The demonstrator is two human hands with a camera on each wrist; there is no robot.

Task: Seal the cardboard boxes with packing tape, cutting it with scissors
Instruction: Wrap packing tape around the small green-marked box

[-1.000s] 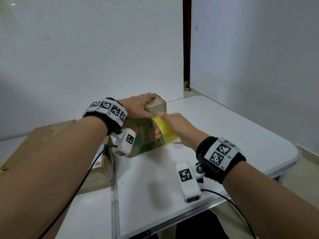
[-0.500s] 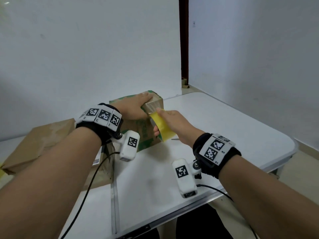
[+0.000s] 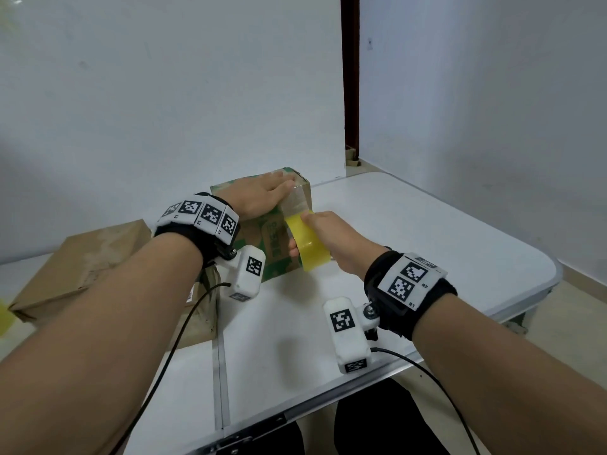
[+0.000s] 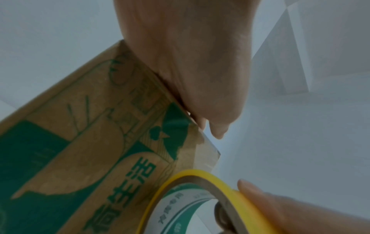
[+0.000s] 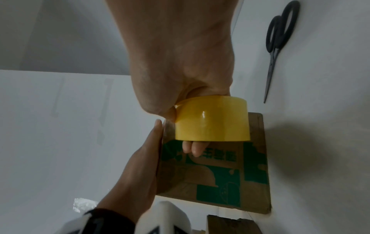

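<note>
Tape (image 3: 297, 205) runs from the top of the box (image 3: 262, 238) over its edge and down the near side, stretched tight between two hands. The left hand (image 3: 262, 197) lies flat on the top, fingers straight, pressing the stuck end just behind that edge; it grips nothing. The right hand (image 3: 335, 238) is closed on the roll (image 3: 308, 244): thumb on the outer yellow face, fingers passed through the core, as the right wrist view shows. The roll hangs just below the left fingertips, against the printed side.

To do this step well, I think the right hand should pull the roll straight down along the side, keeping the strip tight and in line with the seam, so that no wrinkle or bubble forms at the corner. The left palm should hold firm on the top, then slide over the edge behind the roll to rub the strip down. If the pull goes sideways, the strip can twist and stick to itself.

Scissors (image 5: 278, 42) lie on the table (image 3: 410, 231), apart from the box, beyond the right hand. When enough strip covers the side, one hand must let go to take them; I cannot tell which is better, but the strip should stay tight for a clean cut. A second box (image 3: 85, 261) waits under the left forearm.
</note>
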